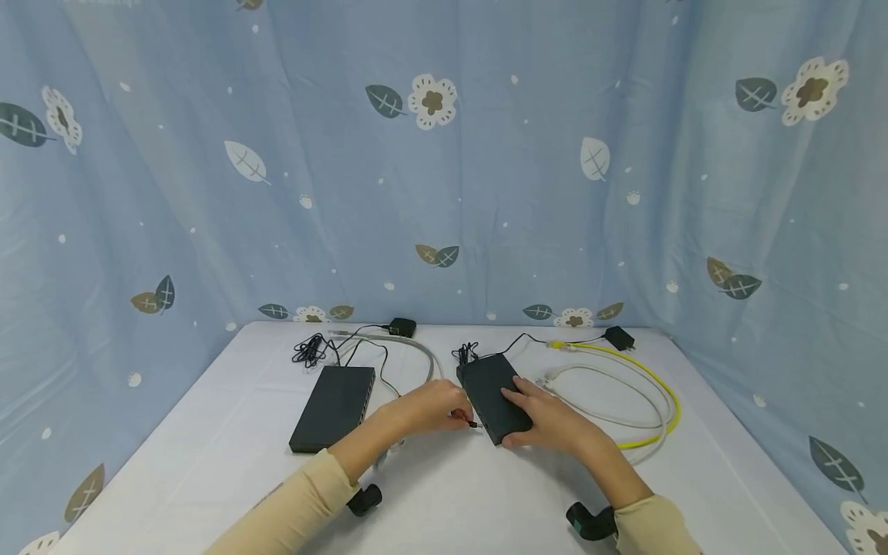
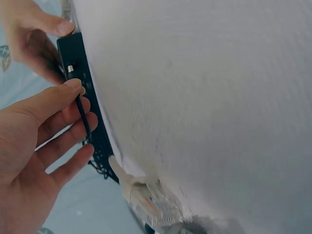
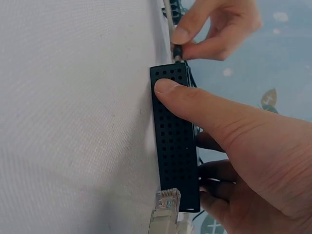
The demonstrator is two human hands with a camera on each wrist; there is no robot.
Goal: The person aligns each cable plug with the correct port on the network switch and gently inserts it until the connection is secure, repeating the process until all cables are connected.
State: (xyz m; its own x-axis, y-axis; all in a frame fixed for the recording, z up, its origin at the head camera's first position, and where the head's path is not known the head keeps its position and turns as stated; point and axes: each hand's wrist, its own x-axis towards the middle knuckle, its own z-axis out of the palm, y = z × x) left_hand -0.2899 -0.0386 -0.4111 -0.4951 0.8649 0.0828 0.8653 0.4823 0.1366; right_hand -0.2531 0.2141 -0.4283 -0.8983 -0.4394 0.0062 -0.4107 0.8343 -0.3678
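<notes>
My left hand point(image 1: 437, 407) pinches the black barrel plug point(image 1: 475, 425) of a thin power cable between thumb and fingertips. In the left wrist view, the plug's metal tip point(image 2: 70, 68) is at the port side of a black network switch point(image 2: 73, 46); whether it has entered the socket I cannot tell. My right hand point(image 1: 551, 416) grips that switch, its thumb on the side with round vent holes point(image 3: 173, 126) and its fingers over the top. A second black switch point(image 1: 333, 408) lies to the left, beside my left forearm.
Behind the left switch lie a bundled black cord point(image 1: 309, 351), a black power adapter point(image 1: 402, 327) and a grey network cable point(image 1: 416, 344). At right are another adapter point(image 1: 619, 338), a yellow network cable point(image 1: 676, 408) and a white cable point(image 1: 617, 421). A patterned curtain point(image 1: 444, 193) encloses the white table point(image 1: 229, 432).
</notes>
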